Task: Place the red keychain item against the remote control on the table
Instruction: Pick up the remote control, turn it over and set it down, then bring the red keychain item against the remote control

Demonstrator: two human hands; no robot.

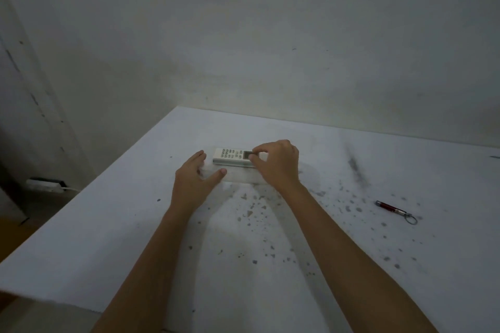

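Note:
A white remote control (230, 156) with grey buttons lies crosswise on the white table (270, 238), near the middle. My right hand (277, 163) covers its right end, with thumb and fingers pinched on it. Just left of the remote's left end, my left hand (195, 180) rests on the table with fingers spread and holds nothing. The red keychain item (391, 208), a small dark red tube with a metal ring, lies alone far to the right, apart from both hands.
The table top is stained with dark specks and a grey smear (354, 165) at the right. A wall rises right behind the table's far edge. A white power strip (44, 184) lies on the floor beyond the table's left edge.

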